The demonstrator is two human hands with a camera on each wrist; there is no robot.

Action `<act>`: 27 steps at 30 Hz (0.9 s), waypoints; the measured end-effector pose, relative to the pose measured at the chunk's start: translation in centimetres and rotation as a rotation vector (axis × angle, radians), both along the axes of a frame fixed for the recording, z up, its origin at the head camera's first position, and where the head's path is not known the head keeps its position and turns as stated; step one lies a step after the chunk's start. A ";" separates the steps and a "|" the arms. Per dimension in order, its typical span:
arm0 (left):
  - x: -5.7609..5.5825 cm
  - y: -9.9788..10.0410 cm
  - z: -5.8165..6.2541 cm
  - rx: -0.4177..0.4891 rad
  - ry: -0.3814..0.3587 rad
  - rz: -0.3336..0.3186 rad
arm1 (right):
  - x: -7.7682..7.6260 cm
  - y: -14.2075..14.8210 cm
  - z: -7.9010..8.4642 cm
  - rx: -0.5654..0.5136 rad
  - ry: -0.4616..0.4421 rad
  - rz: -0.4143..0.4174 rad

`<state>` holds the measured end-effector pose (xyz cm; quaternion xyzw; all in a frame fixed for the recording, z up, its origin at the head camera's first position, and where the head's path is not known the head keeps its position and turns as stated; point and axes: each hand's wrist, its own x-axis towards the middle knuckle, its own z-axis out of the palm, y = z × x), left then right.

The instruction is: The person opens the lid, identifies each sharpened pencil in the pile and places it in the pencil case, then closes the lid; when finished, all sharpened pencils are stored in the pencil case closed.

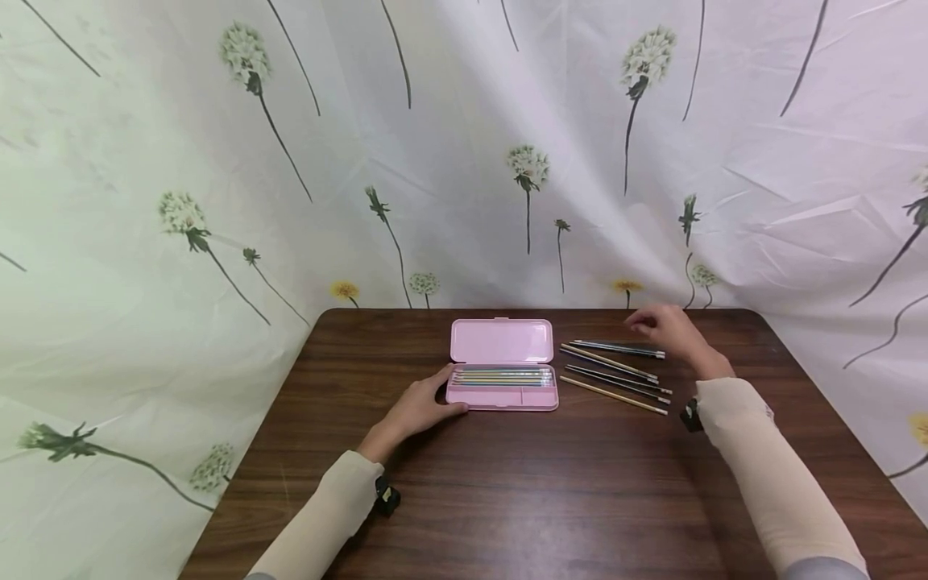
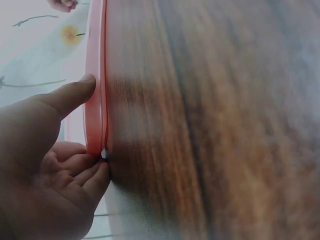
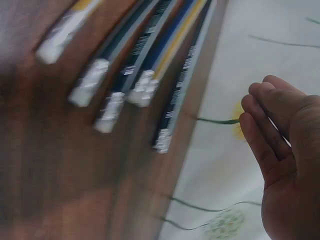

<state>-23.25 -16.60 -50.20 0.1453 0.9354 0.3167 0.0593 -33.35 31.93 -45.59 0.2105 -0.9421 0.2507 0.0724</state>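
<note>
A pink pencil case (image 1: 484, 397) lies with its lid (image 1: 502, 341) folded back, and several pencils (image 1: 500, 377) rest side by side in its rear compartment. My left hand (image 1: 423, 407) holds the left end of the case, thumb at the front wall and fingers round the side, as the left wrist view (image 2: 60, 170) also shows. Right of the case, several loose pencils, dark ones (image 1: 619, 348) and light wooden ones (image 1: 613, 395), fan out with eraser ends to the right. Over the rearmost pencils hovers my right hand (image 1: 669, 329), its fingers loosely bent and holding nothing.
The dark wooden table (image 1: 464, 499) ends just behind the case and pencils. A pale curtain with dandelion prints (image 1: 464, 161) hangs along its back edge and sides. Each wrist wears a small black camera (image 1: 387, 497).
</note>
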 end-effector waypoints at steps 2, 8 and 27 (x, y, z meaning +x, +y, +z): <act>0.0 0.0 0.0 -0.003 0.003 0.001 | 0.0 0.3 -0.7 0.001 -0.025 -0.029; 0.1 -0.1 0.0 -0.007 0.013 -0.006 | 0.1 1.0 -2.4 0.037 -0.033 -0.044; 0.1 0.1 0.0 -0.003 0.001 0.010 | 0.4 1.4 -3.7 0.137 -0.085 0.003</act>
